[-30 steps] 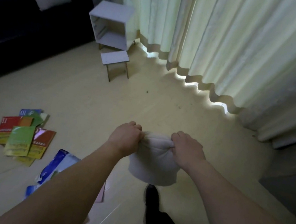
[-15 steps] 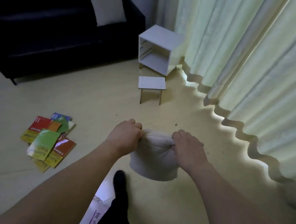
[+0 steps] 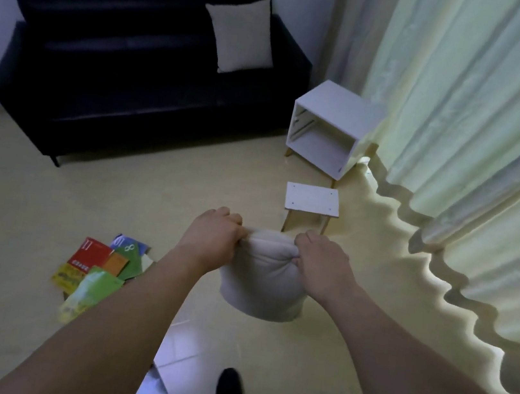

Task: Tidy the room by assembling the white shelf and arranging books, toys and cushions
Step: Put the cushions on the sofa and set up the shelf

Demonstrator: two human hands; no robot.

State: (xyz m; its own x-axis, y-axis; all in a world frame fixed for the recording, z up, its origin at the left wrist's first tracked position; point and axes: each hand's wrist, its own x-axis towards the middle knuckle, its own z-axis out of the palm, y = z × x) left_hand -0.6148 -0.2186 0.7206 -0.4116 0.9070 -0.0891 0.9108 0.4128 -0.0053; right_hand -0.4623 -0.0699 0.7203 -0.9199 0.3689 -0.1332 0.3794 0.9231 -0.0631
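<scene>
Both hands grip a white cushion (image 3: 264, 285) by its top edge, out in front of the person and above the floor (image 3: 30, 213). The left hand (image 3: 211, 240) has its fingers curled into the fabric at the cushion's 10 o'clock corner, and the right hand (image 3: 321, 261) pinches the bunched fabric at its 2 o'clock corner; the cushion hangs down between the two forearms.

At 12 o'clock from the hands stands a small white stool-like panel on legs (image 3: 313, 199), and beyond it, toward 1 o'clock, a white shelf cube (image 3: 331, 130) with its open side facing the room, just beside the pale curtain (image 3: 467, 109). A black sofa (image 3: 128, 76) lies at 11 o'clock with a second light cushion (image 3: 241, 39) leaning upright on its right end. A scatter of coloured books (image 3: 99, 269) lies on the floor at 8 o'clock from the hands.
</scene>
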